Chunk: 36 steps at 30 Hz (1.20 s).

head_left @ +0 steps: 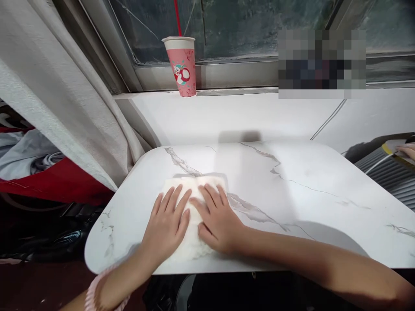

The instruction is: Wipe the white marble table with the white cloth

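Cloth [194, 182], white and soft-looking, lies folded into a thick rectangle on the near left part of the table [292, 203], its far edge straight and its near edge rumpled close to the table's front rim. The table is a smooth, glossy slab with rounded corners, white with thin grey veins like marble. Left of the table hangs a heavy off-white curtain [65, 108] of coarse weave, falling in long folds. Beyond the table is a window [227, 26] with dark, streaked glass in a pale frame, above a white painted sill [227, 91]. Below the curtain, left of the table, lies a bundle of red fabric [55, 183].

Both of the person's hands lie on the cloth, palms down. The left hand [167, 226] is flat with its fingers spread toward the far edge, gripping nothing. The right hand [217, 222] is just beside it, also flat and slack, its fingertips touching the left hand's fingers.

On the sill, behind the table's left half, stands a tapered pink paper cup [182, 65] with a white rim and a printed figure. A ribbed pink band [94, 289] circles the left wrist. Past the table's right end, another person's fingertips [407, 150] show at the edge.
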Tool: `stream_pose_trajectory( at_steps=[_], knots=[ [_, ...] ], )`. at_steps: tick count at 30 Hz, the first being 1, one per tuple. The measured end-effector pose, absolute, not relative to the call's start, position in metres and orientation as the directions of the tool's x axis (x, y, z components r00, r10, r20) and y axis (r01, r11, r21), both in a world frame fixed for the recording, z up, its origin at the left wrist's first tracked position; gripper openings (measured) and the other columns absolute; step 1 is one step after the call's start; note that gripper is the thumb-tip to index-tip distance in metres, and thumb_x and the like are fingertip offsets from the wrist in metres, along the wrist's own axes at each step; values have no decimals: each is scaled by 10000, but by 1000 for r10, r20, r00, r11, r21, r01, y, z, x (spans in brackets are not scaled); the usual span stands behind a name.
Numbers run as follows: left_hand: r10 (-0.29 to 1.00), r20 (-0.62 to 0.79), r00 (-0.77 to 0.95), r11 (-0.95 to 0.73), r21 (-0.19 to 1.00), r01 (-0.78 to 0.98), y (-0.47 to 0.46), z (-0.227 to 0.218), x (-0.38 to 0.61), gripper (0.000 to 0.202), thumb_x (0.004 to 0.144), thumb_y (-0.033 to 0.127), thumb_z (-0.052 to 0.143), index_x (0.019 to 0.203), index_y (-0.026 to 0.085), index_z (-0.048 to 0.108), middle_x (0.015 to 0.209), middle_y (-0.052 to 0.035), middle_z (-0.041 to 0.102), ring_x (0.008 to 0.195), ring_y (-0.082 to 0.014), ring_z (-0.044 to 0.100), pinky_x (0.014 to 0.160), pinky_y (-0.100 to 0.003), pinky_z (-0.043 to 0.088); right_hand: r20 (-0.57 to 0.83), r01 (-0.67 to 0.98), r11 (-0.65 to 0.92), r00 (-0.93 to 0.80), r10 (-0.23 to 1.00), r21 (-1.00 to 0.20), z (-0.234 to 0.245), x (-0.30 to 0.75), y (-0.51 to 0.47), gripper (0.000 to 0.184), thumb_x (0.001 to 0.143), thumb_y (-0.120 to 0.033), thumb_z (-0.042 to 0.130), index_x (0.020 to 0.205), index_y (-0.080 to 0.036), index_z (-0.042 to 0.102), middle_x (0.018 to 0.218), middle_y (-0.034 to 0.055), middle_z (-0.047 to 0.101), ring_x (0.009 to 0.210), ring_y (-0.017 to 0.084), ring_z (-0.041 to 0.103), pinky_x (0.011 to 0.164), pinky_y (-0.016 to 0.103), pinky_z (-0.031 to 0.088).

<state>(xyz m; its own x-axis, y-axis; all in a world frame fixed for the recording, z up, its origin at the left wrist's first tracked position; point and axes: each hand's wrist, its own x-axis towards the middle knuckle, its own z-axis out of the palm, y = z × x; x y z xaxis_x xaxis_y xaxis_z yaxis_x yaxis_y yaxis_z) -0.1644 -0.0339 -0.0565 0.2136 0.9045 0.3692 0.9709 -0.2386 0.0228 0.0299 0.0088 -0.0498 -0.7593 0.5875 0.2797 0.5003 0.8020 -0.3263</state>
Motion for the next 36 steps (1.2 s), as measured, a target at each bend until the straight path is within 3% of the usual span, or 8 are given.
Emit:
stream_pose_trajectory(
  at_steps=[4, 13, 21, 30, 36],
  knots=[
    [894, 386, 229, -252, 9, 968, -55, -58, -159, 581, 962, 328, 338, 1534, 329, 231, 1535, -50, 387, 1411, -293, 355, 1130, -553, 330, 261, 481, 799, -770, 582, -362, -47, 39, -10, 632, 879, -302, 462, 1471, -102, 369, 1555, 228, 273, 1470, 370, 125, 1167, 638, 86],
    [889, 390, 239, -252, -19, 968, -60, -56, -154, 612, 961, 315, 333, 1549, 334, 163, 1536, -59, 382, 1402, -305, 371, 1112, -572, 351, 260, 471, 795, -770, 582, -382, -46, 41, -12, 632, 877, -288, 452, 1473, -94, 370, 1560, 240, 259, 1477, 369, 105, 1170, 634, 70],
    [873, 420, 249, -279, 10, 960, -68, -59, -111, 703, 928, 306, 368, 1562, 300, 63, 1528, -112, 383, 1416, -345, 332, 1095, -636, 330, 210, 493, 785, -780, 590, -375, -43, 84, -22, 643, 891, -336, 459, 1501, -169, 343, 1587, 160, 246, 1489, 330, 85, 1187, 625, 71],
    [861, 391, 324, -383, 80, 920, -58, -61, -65, 636, 914, 316, 390, 1533, 217, 279, 1530, -138, 370, 1434, -377, 276, 1104, -676, 289, 205, 581, 732, -715, 668, -357, -48, 130, -29, 757, 865, -332, 500, 1554, -290, 189, 1616, 70, 178, 1490, 327, 105, 1184, 639, 107],
    [878, 363, 311, -369, 100, 924, -43, -61, -71, 573, 933, 327, 368, 1491, 197, 375, 1524, -152, 382, 1435, -377, 273, 1120, -665, 255, 194, 596, 745, -727, 659, -299, -48, 120, -9, 688, 855, -329, 485, 1513, -223, 313, 1583, 128, 266, 1483, 327, 135, 1183, 623, 83]
  ],
)
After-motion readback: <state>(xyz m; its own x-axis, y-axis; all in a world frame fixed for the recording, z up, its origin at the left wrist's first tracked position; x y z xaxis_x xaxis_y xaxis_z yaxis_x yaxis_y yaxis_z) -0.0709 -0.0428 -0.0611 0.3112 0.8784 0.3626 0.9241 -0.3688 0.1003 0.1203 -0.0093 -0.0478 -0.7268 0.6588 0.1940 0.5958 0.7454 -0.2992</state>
